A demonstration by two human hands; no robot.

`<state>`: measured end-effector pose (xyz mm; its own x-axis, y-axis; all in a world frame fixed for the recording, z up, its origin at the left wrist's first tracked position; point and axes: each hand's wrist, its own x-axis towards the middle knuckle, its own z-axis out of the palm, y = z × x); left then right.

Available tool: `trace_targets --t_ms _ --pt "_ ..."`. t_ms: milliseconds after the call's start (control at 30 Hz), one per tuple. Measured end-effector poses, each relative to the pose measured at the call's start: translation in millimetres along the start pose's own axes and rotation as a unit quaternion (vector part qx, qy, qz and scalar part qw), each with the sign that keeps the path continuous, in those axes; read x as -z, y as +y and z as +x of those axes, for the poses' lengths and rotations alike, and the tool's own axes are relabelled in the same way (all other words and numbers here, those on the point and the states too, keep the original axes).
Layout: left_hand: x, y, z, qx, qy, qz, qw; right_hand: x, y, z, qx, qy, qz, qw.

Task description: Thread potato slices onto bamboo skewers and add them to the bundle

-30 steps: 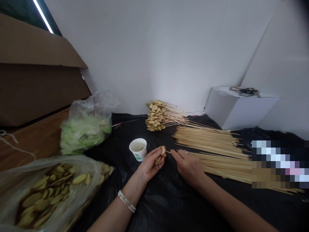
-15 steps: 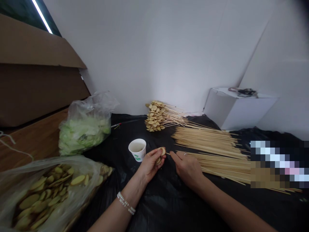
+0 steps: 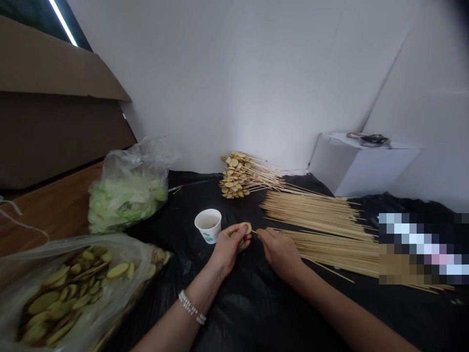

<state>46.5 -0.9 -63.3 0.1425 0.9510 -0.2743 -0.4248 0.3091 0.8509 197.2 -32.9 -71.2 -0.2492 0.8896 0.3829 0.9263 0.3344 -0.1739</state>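
Note:
Between thumb and fingers, my left hand (image 3: 230, 247) pinches a potato slice (image 3: 247, 228); more slices seem tucked in its palm, partly hidden. My right hand (image 3: 280, 252) is closed on a thin wooden skewer (image 3: 255, 232), whose tip end meets the slice. A white paper cup (image 3: 208, 226) with a green print stands just left of my left hand. Beyond my right hand lie two spreads of bare bamboo skewers (image 3: 315, 213). Behind them, by the wall, is a pile of skewered potato slices (image 3: 235, 178).
An open plastic bag of potato slices (image 3: 54, 305) fills the lower left. Behind it sits a clear bag of pale green leaves (image 3: 128, 200). A cardboard box (image 3: 51, 137) stands far left, a white box (image 3: 366, 164) back right. Black plastic sheeting (image 3: 234, 313) covers the work surface.
The right hand has shifted slightly toward the left hand along the skewer. The left hand keeps its pinch on the slice. The view has moved very slightly.

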Motion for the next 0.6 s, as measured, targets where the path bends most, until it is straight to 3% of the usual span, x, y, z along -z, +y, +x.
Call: trace_targets --t_ms 167,467,600 --pt "2.7 4.6 2.9 -0.010 0.028 -0.012 0.999 -3.5 7.1 3.0 0.015 0.053 0.029 0.998" --pt "0.9 -0.5 1.6 -0.015 0.026 0.007 1.000 0.3 1.7 -4.3 0.019 0.036 -0.001 0.999" --pt "1.0 -1.9 1.4 -0.019 0.033 0.019 0.999 1.7 0.8 -3.5 0.036 0.067 -0.027 0.997"
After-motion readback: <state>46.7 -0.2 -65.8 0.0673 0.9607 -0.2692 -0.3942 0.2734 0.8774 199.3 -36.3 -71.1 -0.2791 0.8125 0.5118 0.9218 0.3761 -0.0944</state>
